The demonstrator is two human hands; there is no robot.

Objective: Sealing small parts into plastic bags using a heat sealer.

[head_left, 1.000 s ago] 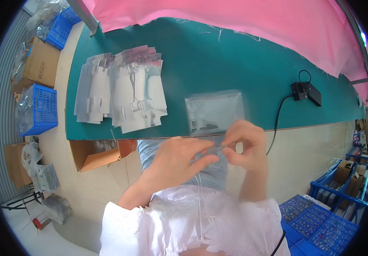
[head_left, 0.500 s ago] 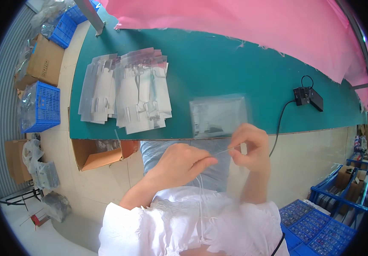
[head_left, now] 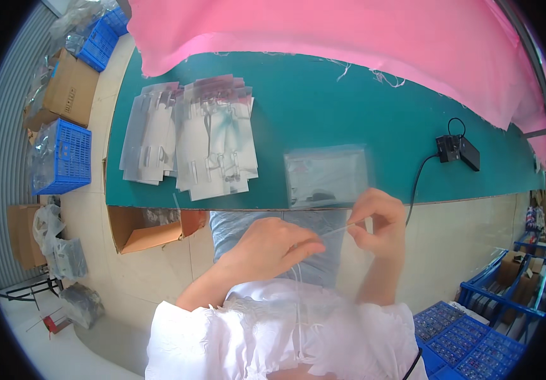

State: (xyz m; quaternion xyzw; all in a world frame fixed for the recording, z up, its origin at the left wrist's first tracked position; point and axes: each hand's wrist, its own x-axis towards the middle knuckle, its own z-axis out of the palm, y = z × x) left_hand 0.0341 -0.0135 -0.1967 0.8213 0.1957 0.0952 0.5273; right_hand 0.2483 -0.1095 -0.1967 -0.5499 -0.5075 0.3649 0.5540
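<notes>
Over my lap, just off the table's near edge, both hands are closed on a thin clear strip [head_left: 335, 232] stretched between them. My left hand [head_left: 271, 246] pinches one end with thumb against fingers. The other end is in my right hand [head_left: 379, 218], held between thumb and forefinger. What the strip is cannot be made out. Beyond my hands, a clear flat plastic packet [head_left: 326, 176] lies at the table edge. To the left are two overlapping stacks of flat clear-and-white plastic sheets, a larger stack [head_left: 216, 142] and a smaller stack [head_left: 149, 136].
Pink cloth [head_left: 323, 31] hangs over the far side of the green table [head_left: 336, 95]. A black adapter [head_left: 458, 151] with a cable lies at right. Blue crates [head_left: 64, 155] and cardboard boxes [head_left: 67, 88] stand left; blue trays [head_left: 469, 335] are at lower right. An open carton [head_left: 152, 237] sits below the table.
The pink cloth now hangs lower and farther left, covering the metal post. My right hand has shifted slightly right, and a longer piece of the strip shows between my hands.
</notes>
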